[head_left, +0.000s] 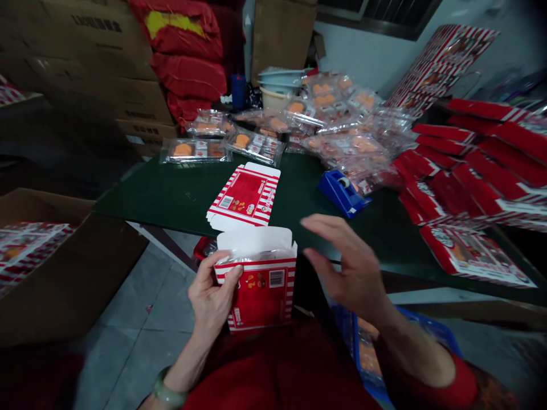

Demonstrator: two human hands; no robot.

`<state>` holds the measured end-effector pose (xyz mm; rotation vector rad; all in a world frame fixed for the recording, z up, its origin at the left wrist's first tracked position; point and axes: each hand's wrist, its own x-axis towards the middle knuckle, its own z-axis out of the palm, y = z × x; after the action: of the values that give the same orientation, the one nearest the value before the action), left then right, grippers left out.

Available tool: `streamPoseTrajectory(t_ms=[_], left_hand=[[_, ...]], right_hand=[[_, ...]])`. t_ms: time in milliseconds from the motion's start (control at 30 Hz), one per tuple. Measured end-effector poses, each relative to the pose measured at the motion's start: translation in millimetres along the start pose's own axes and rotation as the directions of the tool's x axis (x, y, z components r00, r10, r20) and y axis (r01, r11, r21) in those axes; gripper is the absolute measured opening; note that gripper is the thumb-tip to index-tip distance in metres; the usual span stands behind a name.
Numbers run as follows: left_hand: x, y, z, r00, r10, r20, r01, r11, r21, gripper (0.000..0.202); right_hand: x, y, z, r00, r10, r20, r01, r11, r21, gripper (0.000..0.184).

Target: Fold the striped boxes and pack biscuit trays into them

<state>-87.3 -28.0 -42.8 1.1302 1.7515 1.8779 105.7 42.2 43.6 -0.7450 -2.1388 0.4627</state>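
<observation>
The left hand (211, 302) grips a red-and-white striped box (265, 299), its top flaps open, just off the edge of the table (158, 193). The right hand (348, 262), open and empty, hovers beside it, near a blue tape dispenser (342, 193); a flat box blank (245, 196) lies on the table.

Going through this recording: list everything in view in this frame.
open red-and-white carton: one, red and white, upright in the left hand
flat carton: one, red and white, on the table
table: one, dark green, centre
tape dispenser: one, blue, on the table, right
clear packs: many, orange contents, back of the table
flat red cartons: many, red and white, piled right
cardboard boxes: several, brown, stacked back left
red sacks: several, red, back
open cardboard box: one, brown, left
blue crate: one, blue, below the right hand
left hand: one, gripping the carton, green bangle
right hand: one, open, raised beside the carton
</observation>
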Motion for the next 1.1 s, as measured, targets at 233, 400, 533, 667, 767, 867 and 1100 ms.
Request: streamPoseTrajectory(t_ms=[233,400,533,667,767,867,1100], left_hand=[[-12,-3,11.5,0.997,-0.047,0.053,0.049,0.998,-0.035,0.023],[-21,-13,11.9,0.987,-0.086,0.133,0.086,0.996,0.006,0.021],[-23,-12,11.0,0.975,-0.127,0.181,0.133,0.991,-0.024,0.023],[-25,-7,15.7,0.975,-0.165,0.15,0.175,0.983,-0.056,0.018],[-23,-1,21.5,0.973,-0.216,0.086,0.23,0.949,-0.216,0.018],[-12,11,26.3,0.92,-0.351,0.172,0.391,0.814,-0.429,0.039],[20,31,33.9,0.679,-0.603,0.419,0.734,0.554,-0.392,0.014]], right_hand=[[-53,29,30,0.981,0.186,-0.058,-0.172,0.967,0.188,0.031],[-63,36,55,0.965,0.205,-0.164,-0.155,0.949,0.274,0.013],[-65,28,57,0.837,0.52,-0.171,-0.373,0.77,0.518,0.014],[-60,22,47,0.729,0.683,0.042,-0.478,0.465,0.745,0.028],[-53,25,36,0.727,0.637,0.258,-0.586,0.378,0.717,0.033],[-48,30,32,0.703,0.633,0.324,-0.627,0.338,0.701,0.025],[-48,36,41,0.727,0.658,0.196,-0.557,0.399,0.728,0.018]])
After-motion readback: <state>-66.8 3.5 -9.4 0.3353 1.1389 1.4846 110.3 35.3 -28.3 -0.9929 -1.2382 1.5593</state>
